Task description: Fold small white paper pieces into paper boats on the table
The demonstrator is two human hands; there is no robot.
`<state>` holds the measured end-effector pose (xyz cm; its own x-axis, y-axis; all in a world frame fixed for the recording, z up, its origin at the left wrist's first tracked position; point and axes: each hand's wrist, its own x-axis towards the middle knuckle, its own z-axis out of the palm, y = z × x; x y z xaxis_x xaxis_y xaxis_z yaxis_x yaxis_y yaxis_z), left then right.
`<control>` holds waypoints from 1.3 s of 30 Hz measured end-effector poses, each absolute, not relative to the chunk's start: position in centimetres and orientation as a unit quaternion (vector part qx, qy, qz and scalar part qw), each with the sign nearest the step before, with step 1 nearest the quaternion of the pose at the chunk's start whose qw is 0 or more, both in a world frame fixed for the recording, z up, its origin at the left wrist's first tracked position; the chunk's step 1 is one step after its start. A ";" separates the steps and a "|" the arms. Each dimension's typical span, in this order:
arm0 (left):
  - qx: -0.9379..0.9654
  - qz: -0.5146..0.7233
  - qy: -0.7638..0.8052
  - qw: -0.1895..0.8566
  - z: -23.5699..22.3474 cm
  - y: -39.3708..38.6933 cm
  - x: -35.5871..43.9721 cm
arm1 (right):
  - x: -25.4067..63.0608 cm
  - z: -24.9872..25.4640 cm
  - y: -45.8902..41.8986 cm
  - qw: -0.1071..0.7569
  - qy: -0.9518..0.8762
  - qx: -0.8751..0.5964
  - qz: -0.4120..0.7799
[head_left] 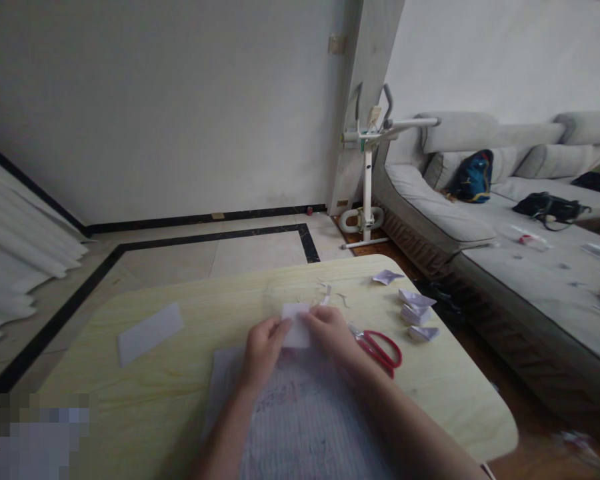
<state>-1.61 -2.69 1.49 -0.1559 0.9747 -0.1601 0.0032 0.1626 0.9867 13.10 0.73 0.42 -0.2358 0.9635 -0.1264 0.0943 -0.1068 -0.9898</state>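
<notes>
Both of my hands pinch a small white piece of paper [296, 325] over the middle of a light wooden table [145, 393]. My left hand [263, 349] grips its left edge with closed fingers. My right hand [330, 331] grips its right side, fingers curled. Beneath my forearms lies a lined sheet with writing [300, 420]. Red-handled scissors [380, 348] lie just right of my right hand.
A white paper strip [149, 332] lies on the table's left. Several folded paper pieces [416, 312] and small scraps [330, 290] sit at the far right. Beyond are a grey sofa [520, 260] with bags, a white exercise machine [367, 180] and a tiled floor.
</notes>
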 end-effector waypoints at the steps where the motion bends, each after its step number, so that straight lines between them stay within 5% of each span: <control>1: 0.422 0.492 0.578 0.496 1.5 -2.7 -1.6 | 13.1 0.4 0.7 0.387 -0.550 -0.489 0.556; 39: 0.471 0.460 0.588 0.470 1.3 -2.9 -1.7 | 13.4 0.9 1.0 0.423 -0.571 -0.491 0.503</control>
<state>-1.72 -2.94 1.30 -0.1152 0.9862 -0.1191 0.1214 0.1330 0.9837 13.41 0.97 0.95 -0.1583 0.9873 -0.0104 0.1356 0.0113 -0.9907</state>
